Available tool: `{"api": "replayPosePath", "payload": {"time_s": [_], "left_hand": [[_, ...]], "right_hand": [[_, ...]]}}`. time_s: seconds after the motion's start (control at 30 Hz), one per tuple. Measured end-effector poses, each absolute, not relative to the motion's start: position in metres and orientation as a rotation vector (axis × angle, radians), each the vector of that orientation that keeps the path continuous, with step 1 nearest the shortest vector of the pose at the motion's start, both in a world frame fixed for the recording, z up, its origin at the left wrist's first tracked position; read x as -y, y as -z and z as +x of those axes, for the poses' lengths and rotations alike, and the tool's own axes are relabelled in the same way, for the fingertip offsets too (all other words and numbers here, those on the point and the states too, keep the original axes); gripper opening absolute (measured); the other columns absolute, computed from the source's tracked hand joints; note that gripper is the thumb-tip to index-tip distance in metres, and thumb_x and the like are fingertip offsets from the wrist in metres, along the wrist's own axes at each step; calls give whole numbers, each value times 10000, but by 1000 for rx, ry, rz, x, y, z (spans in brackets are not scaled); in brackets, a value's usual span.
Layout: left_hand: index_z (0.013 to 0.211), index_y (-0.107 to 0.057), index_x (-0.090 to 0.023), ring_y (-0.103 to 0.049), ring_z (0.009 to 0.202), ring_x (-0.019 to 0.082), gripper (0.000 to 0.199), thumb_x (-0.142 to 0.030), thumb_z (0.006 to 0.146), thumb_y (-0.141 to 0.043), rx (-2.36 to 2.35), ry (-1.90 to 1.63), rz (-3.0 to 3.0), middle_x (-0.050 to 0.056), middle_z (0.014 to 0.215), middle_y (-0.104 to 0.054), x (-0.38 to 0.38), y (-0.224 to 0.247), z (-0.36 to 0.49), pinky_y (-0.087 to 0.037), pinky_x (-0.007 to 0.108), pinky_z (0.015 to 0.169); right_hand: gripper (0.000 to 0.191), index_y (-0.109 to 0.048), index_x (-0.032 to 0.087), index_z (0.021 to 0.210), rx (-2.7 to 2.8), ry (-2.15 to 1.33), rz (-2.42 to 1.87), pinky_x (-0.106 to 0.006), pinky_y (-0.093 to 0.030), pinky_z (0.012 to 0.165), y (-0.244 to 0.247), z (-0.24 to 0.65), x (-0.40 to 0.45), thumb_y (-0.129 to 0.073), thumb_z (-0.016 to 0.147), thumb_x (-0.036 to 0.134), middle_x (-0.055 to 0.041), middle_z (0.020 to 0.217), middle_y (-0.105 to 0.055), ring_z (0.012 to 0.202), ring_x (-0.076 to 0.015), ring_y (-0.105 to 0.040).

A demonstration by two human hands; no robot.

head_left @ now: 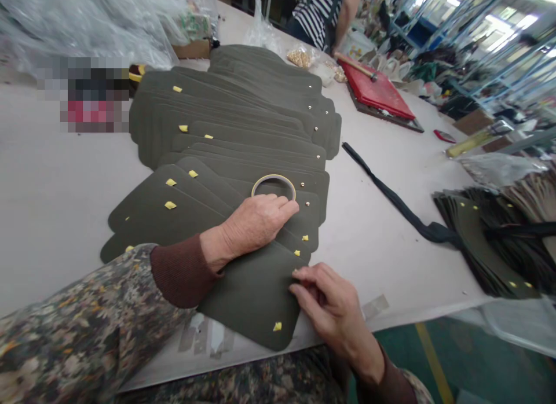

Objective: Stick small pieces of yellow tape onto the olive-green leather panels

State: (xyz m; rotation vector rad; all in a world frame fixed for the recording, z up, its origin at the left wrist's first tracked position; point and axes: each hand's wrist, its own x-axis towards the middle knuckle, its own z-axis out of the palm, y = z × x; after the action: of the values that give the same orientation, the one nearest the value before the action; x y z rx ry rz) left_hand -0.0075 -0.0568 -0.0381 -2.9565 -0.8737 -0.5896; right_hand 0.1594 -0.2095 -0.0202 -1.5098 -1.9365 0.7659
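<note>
My left hand (pixel 256 221) is closed around the lower edge of a roll of tape (pixel 273 177), a thin ring with a yellow rim. It rests over dark olive flat panels (pixel 256 288) with rounded corners, which overlap in a fanned row. My right hand (pixel 334 305) is at the right edge of the nearest panel, thumb and forefinger drawn close together; a tiny pale speck shows at the fingertip, too small to name. Small yellow tape pieces (pixel 277 327) stick to several panels near their corners. Small shiny metal studs (pixel 308 204) dot the right ends of the panels farther back.
A black strap (pixel 382 187) runs across the pale table (pixel 369 219) to a bundle of similar panels (pixel 486 236) at the right. Beyond are a red board (pixel 377 88) with a hammer (pixel 356 65) and bagged metal bits (pixel 299 58). Clear plastic (pixel 87 25) covers the back left. A person in stripes (pixel 317 13) stands opposite.
</note>
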Motion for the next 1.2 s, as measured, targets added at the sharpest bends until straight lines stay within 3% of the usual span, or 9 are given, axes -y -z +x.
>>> {"api": "replayPosePath", "payload": {"time_s": [0.13,0.3,0.47,0.73,0.97,1.1,1.2], "left_hand": [[959,-546,-172,-551,735,181,151,-124,921,-408,884,607,-2952,29,810,-599,57,40,-8,-431,299,664],[940,-548,-179,-549,734,179,137,-135,922,-418,883,615,-2960,27,805,-592,56,42,-8,-434,302,673],[928,-549,-180,-555,731,166,140,-138,926,-416,871,678,-3010,14,787,-590,56,40,-9,-446,286,684],[974,-570,-167,-561,821,184,162,-113,920,-428,942,898,-2850,40,839,-632,50,40,-14,-490,295,728],[1026,-556,-159,-573,867,200,159,-111,916,-451,1050,879,-2789,47,889,-659,44,41,-15,-511,311,751],[979,-556,-168,-577,787,195,155,-119,927,-418,999,775,-2888,36,828,-639,48,40,-18,-512,316,690],[979,-553,-177,-590,719,186,168,-123,932,-401,923,780,-2969,23,774,-624,50,40,-19,-514,307,641]], "right_hand": [[108,-660,182,941,2151,-1009,-1208,-231,-451,653,17,159,224,-559,922,150,-49,821,-652,734,-142,-596],[119,-670,183,929,2298,-894,-1325,-255,-429,617,20,153,228,-551,935,189,-59,800,-649,713,-160,-583],[113,-673,190,921,2149,-1030,-1318,-229,-469,656,13,161,217,-561,929,206,-42,805,-667,729,-145,-619],[215,-648,196,1043,1738,-467,-1640,-326,-502,842,30,201,158,-467,932,160,-79,1010,-688,941,-201,-640],[219,-665,184,1037,1626,-528,-1695,-318,-507,817,35,196,143,-504,892,157,-62,977,-709,888,-193,-657],[201,-681,178,1008,1566,-780,-1721,-258,-497,664,26,193,155,-536,869,161,-20,806,-709,696,-156,-652],[165,-701,179,933,1588,-946,-1698,-230,-481,627,19,194,161,-570,839,142,3,719,-695,654,-143,-646]]}}
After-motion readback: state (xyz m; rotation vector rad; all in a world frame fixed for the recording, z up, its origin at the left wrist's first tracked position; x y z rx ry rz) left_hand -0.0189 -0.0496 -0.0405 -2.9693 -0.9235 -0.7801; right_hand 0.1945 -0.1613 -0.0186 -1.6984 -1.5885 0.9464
